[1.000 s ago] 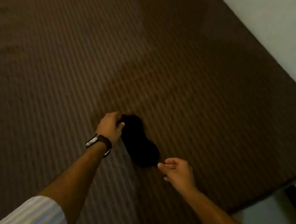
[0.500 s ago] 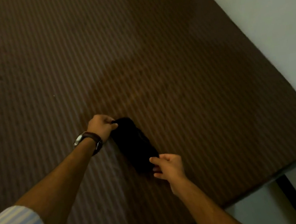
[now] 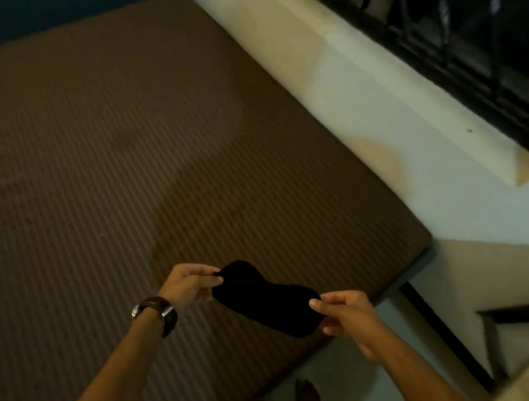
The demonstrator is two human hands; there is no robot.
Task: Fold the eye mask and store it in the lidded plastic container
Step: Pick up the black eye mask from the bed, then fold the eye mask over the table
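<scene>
The black mask [image 3: 265, 298] hangs stretched between the left grip [image 3: 188, 285] and right grip [image 3: 347, 316], each pinching one end, above the bed's [image 3: 112, 154] near right corner.

brown striped bed [image 3: 86, 165] | pale wall [image 3: 363, 110] right | barred window [image 3: 455, 17], apparently dark | dim light

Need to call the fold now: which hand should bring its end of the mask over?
Probably the right hand. It pinches the mask's nearer end, free to swing toward the left hand, which pinches the far end over the bed.
</scene>
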